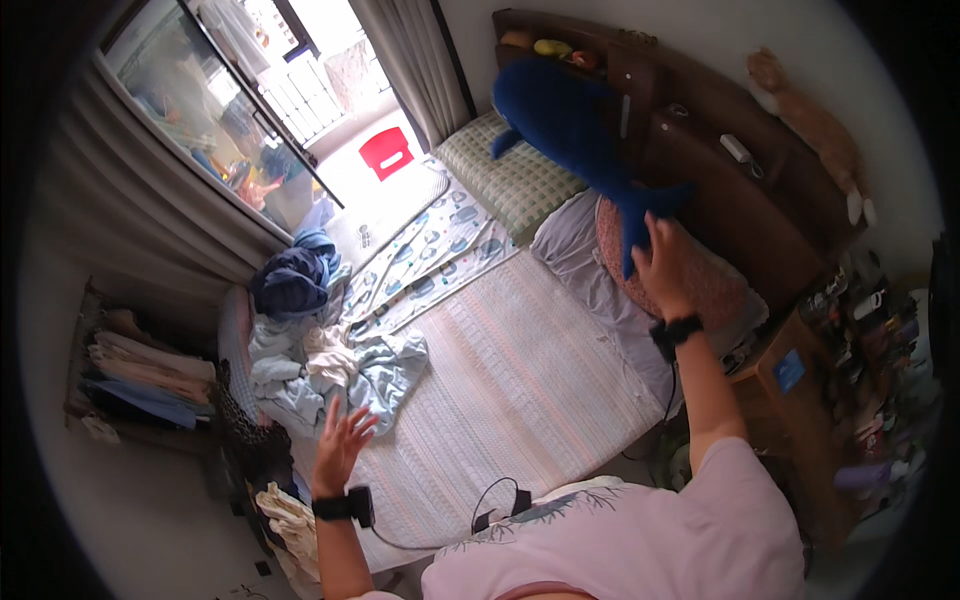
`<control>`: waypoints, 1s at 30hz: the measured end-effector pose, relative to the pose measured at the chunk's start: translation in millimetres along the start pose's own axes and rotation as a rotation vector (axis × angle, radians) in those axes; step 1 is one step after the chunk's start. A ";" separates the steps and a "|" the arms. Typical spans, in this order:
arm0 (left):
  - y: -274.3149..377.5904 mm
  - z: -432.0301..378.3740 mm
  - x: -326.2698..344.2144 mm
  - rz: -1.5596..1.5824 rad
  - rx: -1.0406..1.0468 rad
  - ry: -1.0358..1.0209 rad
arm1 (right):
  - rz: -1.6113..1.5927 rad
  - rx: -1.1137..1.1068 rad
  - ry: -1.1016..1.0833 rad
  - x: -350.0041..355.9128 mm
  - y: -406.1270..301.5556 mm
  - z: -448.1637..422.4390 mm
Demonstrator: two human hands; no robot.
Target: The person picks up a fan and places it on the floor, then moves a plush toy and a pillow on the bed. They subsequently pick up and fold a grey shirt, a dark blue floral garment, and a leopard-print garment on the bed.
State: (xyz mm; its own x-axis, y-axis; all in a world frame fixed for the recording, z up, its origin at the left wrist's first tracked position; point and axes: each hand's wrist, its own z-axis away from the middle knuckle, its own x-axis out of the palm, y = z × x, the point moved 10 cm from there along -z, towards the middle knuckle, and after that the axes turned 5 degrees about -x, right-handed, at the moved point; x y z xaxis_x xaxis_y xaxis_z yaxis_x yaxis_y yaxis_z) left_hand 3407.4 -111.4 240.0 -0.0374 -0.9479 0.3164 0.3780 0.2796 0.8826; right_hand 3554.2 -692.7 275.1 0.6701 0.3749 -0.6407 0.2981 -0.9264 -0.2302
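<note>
My right hand [661,266] grips the tail of a blue plush whale [555,112] at the head end of the bed. The plush's body stretches away over a green-checked pillow [517,172] and in front of the brown headboard [645,82]. Below the tail lies a pinkish patterned pillow [705,281], beside a grey-lilac pillow [574,240]. My left hand [341,446] hovers with fingers apart, holding nothing, near a rumpled pale-blue cloth [386,367] on the striped bed mat [495,360].
Dark blue clothing [292,281] is bunched at the bed's far left. On the right, a wooden cabinet [772,382] stands near many small items. A ginger-and-white cat-like shape [817,135] lies along the headboard top. Folded clothes [150,367] fill a rack at left. A red stool [386,150] stands by the sliding door.
</note>
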 end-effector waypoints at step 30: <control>-224.3 353.4 -237.7 0.385 -0.242 0.989 | -0.422 0.438 -0.785 244.7 -28.5 208.6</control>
State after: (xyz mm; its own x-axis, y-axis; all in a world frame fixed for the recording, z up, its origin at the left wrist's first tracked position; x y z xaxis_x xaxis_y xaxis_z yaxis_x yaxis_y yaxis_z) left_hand 3004.6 105.1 89.7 0.8430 -0.5363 0.0414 0.3809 0.6496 0.6580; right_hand 3567.9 -582.2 -28.0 -0.1204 0.6932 -0.7106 0.0253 -0.7135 -0.7002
